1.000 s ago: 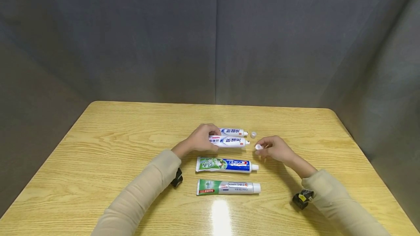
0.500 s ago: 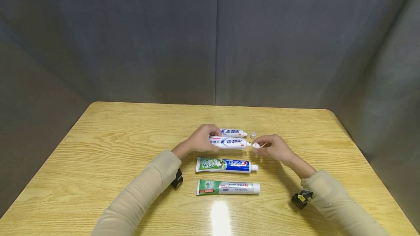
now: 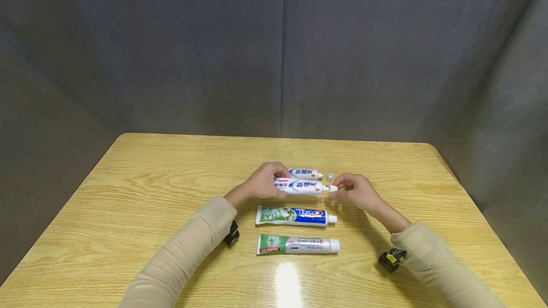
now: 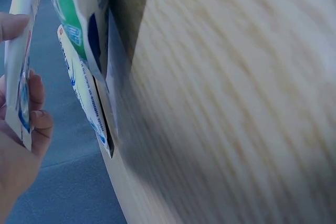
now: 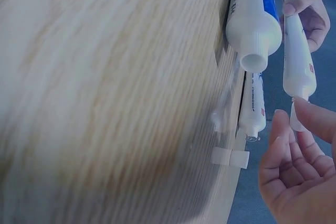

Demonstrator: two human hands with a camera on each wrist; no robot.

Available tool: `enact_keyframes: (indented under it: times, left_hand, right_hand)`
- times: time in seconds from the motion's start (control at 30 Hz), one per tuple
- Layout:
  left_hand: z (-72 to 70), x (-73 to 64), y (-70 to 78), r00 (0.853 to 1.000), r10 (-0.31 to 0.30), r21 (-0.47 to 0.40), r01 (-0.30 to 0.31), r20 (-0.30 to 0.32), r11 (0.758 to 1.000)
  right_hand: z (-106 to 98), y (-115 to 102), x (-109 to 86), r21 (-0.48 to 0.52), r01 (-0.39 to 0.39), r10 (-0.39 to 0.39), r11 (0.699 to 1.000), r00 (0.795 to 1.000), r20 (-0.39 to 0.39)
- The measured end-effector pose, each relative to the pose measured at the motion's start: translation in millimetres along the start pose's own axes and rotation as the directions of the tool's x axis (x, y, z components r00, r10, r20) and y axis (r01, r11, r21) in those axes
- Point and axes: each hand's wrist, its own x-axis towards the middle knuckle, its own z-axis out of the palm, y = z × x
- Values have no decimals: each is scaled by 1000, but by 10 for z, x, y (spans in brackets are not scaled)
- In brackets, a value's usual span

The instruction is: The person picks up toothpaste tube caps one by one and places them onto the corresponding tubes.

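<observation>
Left fingers (image 3: 280,170) curl round a white tube (image 3: 303,186); right fingers (image 5: 276,153) pinch the cap (image 3: 333,188) at its nozzle (image 3: 325,188)

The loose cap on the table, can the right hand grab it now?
Probably not yet: the loose cap lies close by, nothing seems in the way, but the right hand is busy pinching another white cap at the held tube's tip.

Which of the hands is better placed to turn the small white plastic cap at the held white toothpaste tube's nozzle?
Probably the right hand: it pinches the cap at the nozzle, while the left hand grips the tube farther back.
</observation>
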Motion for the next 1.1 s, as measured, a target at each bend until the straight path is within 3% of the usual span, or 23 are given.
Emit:
enact_keyframes:
  times: [0.57,0.9,1.1]
  left_hand:
    - [34,1,3,1000,4,-17,-4,-11,1000]
    - [-8,-13,62,1000,-17,-38,16,-12,999]
    - [-15,-32,77,1000,-19,-44,18,-21,999]
  right_hand:
    - [40,14,13,18,46,-46,999,999,-26]
    - [30,5,20,104,43,-46,994,999,23]
    - [39,-17,17,90,59,-66,994,995,75]
